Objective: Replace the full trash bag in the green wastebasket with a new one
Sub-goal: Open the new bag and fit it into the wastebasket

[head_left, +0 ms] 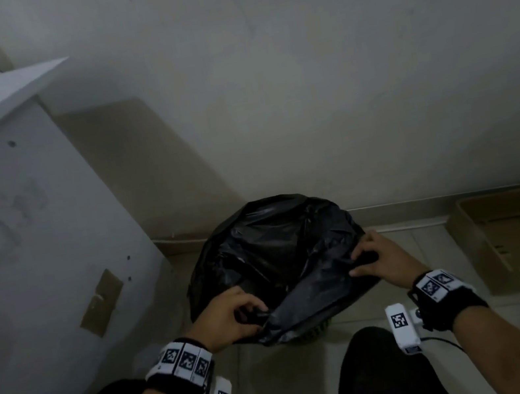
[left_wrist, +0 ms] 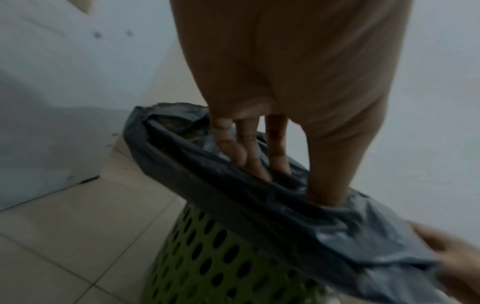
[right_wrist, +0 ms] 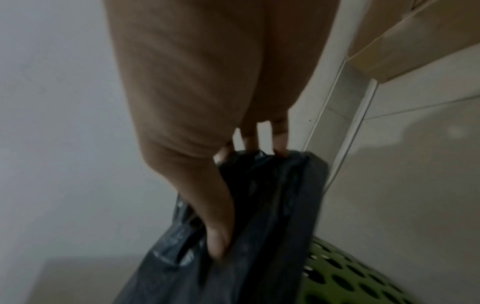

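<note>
A black trash bag (head_left: 274,246) covers the green perforated wastebasket (left_wrist: 207,257), which stands on the floor against the wall. Only a sliver of the wastebasket (head_left: 313,330) shows under the bag in the head view. My left hand (head_left: 228,320) pinches the bag's near edge at the left, fingers inside the bag (left_wrist: 233,195) and thumb outside. My right hand (head_left: 381,262) grips the bag's edge at the near right, with the bag (right_wrist: 272,205) pinched between thumb and fingers above the wastebasket (right_wrist: 350,273). The stretch of plastic between both hands is pulled taut. What the bag holds is hidden.
A white cabinet (head_left: 33,236) stands close on the left, its top overhanging. A flat cardboard box (head_left: 518,231) lies on the tiled floor at the right by the wall. My dark-clothed legs (head_left: 380,377) are just in front of the basket.
</note>
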